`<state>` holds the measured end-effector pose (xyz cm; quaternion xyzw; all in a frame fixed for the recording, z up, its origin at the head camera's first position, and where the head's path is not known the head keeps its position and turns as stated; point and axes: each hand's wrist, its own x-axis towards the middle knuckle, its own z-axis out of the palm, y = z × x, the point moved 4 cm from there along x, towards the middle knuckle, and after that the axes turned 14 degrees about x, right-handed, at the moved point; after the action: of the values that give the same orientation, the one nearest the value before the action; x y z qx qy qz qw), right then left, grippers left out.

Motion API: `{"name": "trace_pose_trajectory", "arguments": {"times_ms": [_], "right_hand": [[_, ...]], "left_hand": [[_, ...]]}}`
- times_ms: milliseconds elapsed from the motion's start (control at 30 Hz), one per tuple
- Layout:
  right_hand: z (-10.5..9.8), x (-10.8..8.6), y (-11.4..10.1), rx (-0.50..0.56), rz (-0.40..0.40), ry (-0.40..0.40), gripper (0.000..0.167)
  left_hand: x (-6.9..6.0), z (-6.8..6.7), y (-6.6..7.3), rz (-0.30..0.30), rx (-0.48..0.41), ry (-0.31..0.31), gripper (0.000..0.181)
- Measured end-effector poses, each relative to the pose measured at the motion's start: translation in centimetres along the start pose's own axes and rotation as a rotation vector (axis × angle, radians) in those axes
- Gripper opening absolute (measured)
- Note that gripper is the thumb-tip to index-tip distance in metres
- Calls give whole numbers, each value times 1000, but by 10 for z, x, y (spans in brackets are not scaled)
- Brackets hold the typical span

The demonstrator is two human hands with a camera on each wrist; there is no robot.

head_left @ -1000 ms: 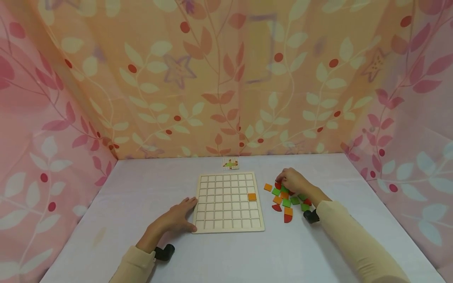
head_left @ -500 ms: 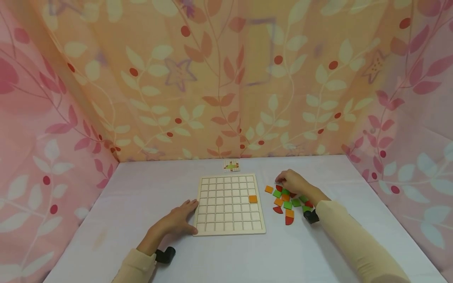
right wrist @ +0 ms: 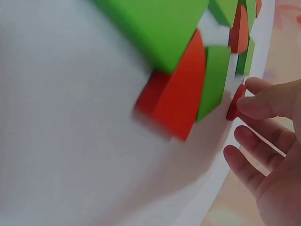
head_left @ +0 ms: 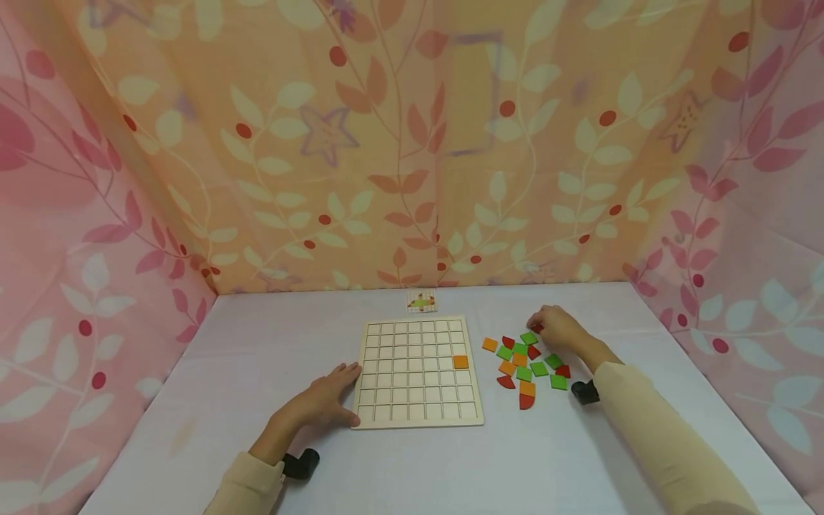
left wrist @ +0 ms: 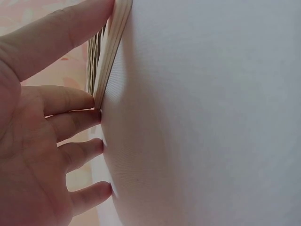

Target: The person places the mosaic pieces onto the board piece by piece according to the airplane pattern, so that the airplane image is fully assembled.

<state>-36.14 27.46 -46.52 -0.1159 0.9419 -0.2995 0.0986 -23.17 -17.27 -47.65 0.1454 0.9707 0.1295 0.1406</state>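
A pale wooden grid board [head_left: 408, 413] lies flat on the table, with one orange square tile [head_left: 460, 362] in a cell near its right side. My left hand [head_left: 325, 397] rests at the board's left edge. Its fingers are fairly straight, and the thumb and index finger touch the board's edge [left wrist: 113, 52] in the left wrist view. At the far side of the loose tiles, my right hand [head_left: 561, 332] pinches a red quarter-circle tile [right wrist: 234, 104] between thumb and index finger, low over the table. The other right fingers are spread loosely.
Green squares [head_left: 538, 368], orange squares [head_left: 506, 368] and red quarter-circle tiles [head_left: 506, 383] lie scattered right of the board. A small pattern card [head_left: 421, 301] lies behind the board. Patterned cloth walls [head_left: 386, 143] enclose the white table [head_left: 412, 472] at back and sides.
My right hand has shifted right, uncovering a green square and a red piece at the back of the scattered tiles. The left hand and board stay in place.
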Motion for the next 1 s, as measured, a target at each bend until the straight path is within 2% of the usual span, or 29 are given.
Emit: {"name": "trace_pose_trajectory", "arguments": {"times_ms": [200,633,733,1000], "right_hand": [[-7,-6,8,11,18,-2,28],[-10,-16,12,45,99,-68,34],[-7,-16,13,38,87,-69,35],[-3,-15,10,6,-12,-40,28]], "left_hand": [[1,1,0,-2,-1,-5,96],[1,2,-1,-18,5,-20,97],[2,2,-1,-17,8,-23,97],[2,3,-1,-15,11,-28,97]]}}
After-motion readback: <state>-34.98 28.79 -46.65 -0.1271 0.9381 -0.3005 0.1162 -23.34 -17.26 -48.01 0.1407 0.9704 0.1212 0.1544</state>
